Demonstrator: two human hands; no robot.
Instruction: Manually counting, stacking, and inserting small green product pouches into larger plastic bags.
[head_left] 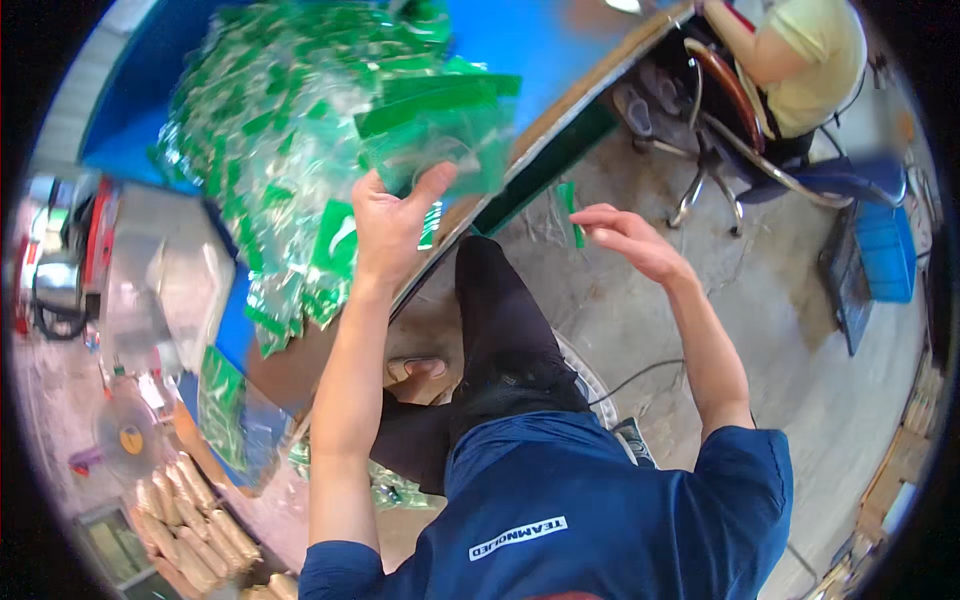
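My left hand (395, 215) grips a clear zip-type plastic bag (440, 115) with a broad green band, its thumb laid across the front. It is held over the edge of a large heap of similar green-and-clear bags (270, 130) on a blue surface. Off to the right, above the floor, my right hand (635, 240) has its fingers stretched forward, with the fingertips at the green strip of a small clear bag (552, 215). That bag's clear part trails to the left. Motion blur softens both bags, and the exact pinch of the right fingertips is hard to make out.
The worktable's wooden edge (600, 70) runs diagonally past my knees. At upper right another person (810, 70) sits on a wheeled chair (720, 150). A blue crate (885, 255) stands on the right. Wrapped brown bundles (195, 525) are stacked at lower left. A cable (640, 375) crosses the floor.
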